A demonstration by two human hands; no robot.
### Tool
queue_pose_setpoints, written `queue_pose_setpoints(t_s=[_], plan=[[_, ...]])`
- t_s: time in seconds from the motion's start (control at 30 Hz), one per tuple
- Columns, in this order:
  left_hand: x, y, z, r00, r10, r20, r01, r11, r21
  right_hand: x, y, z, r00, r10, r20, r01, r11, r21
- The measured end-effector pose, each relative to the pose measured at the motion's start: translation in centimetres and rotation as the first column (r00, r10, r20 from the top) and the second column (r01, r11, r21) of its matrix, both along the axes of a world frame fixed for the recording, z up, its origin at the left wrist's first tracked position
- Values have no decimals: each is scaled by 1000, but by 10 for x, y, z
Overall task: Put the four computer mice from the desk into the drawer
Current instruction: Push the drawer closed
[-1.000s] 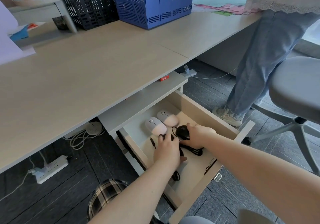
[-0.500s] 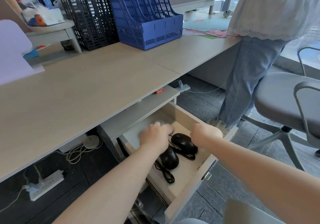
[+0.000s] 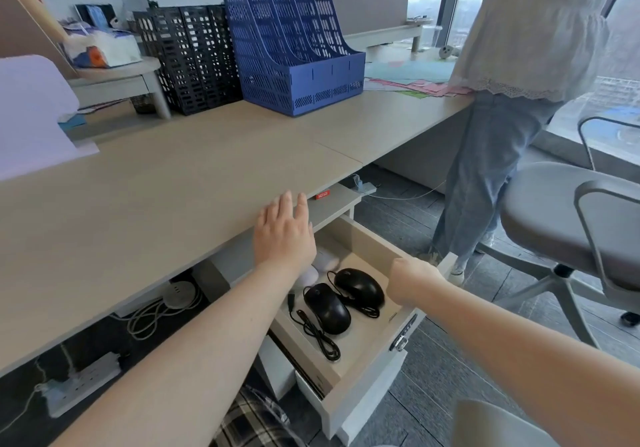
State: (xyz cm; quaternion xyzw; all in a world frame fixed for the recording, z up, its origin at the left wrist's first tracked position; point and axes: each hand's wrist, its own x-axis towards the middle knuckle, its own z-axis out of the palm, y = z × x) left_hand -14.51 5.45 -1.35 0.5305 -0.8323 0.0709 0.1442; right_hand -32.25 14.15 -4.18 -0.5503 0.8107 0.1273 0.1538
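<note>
Two black corded mice are lying side by side in the open drawer (image 3: 360,235), the nearer black mouse (image 3: 327,308) and the farther black mouse (image 3: 360,291) almost touching, their cords (image 3: 317,334) trailing loosely toward the drawer's front, likely because they were simply set down with the cables dropped in after them. Behind them two pale mice are sitting closer to the drawer's back; the pale mouse (image 3: 325,260) is showing partly and the other pale mouse (image 3: 308,275) is mostly hiding under the left wrist. With all four apparently inside and none lying on the tabletop (image 3: 156,183), the putting-in seems finished. The left hand (image 3: 284,235) is hovering flat above the tabletop's front edge, fingers spread out and holding nothing. The right hand (image 3: 414,282) is hanging over the drawer's right side, fingers curled downward; it appears empty, though I cannot tell whether it is touching the drawer wall. Farther back a blue file rack (image 3: 298,52) and a black file rack (image 3: 190,55) are standing on the tabletop, and another person (image 3: 512,100) is standing beside a chair (image 3: 571,211).
</note>
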Motion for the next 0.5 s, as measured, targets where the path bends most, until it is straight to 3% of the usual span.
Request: queue_pose_setpoints(t_s=[0.17, 0.3, 0.5], plan=[[18, -30, 9, 996, 92, -18, -90, 991, 101, 15, -20, 0, 992, -64, 109, 75, 993, -94], [32, -56, 16, 996, 71, -57, -56, 971, 233, 21, -42, 9, 975, -92, 204, 124, 981, -149], [40, -85, 16, 996, 59, -69, -34, 948, 317, 27, -74, 3, 838, -215, 502, 373, 897, -238]])
